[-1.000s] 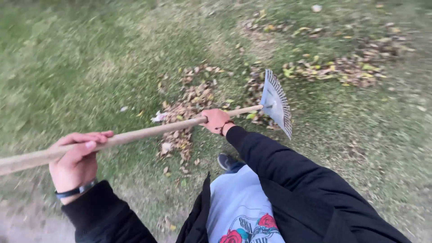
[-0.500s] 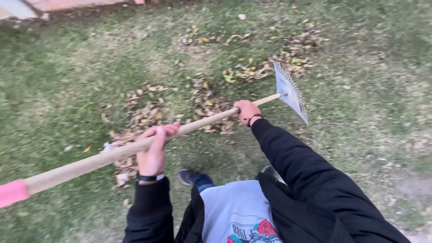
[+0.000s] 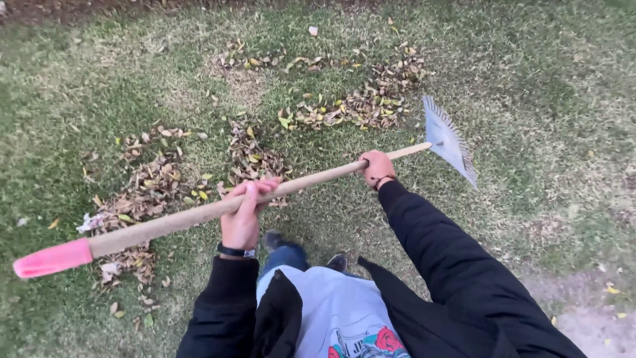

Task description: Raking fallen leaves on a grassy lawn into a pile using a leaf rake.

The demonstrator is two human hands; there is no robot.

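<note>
One leaf rake (image 3: 265, 191), wooden-handled with a pink end grip, crosses in front of the body. The left hand (image 3: 242, 213) grips mid-handle; the right hand (image 3: 378, 167) grips nearer the fan-shaped head (image 3: 449, 141). Several patches of fallen leaves (image 3: 344, 109) lie on the grass (image 3: 543, 86) beyond both hands.

Outdoor lawn, likely a yard or garden. Ground is short grass (image 3: 530, 73), patchy green and worn thin in places. Dry brown and yellow fallen leaves (image 3: 358, 106) lie gathered in loose rows and heaps across the turf. A strip of bare dark soil (image 3: 99, 8) borders the grass along the top edge. A pale bare dirt patch (image 3: 589, 325) shows at lower right. A wooden-handled fan rake (image 3: 450, 140) is over the grass.
</note>
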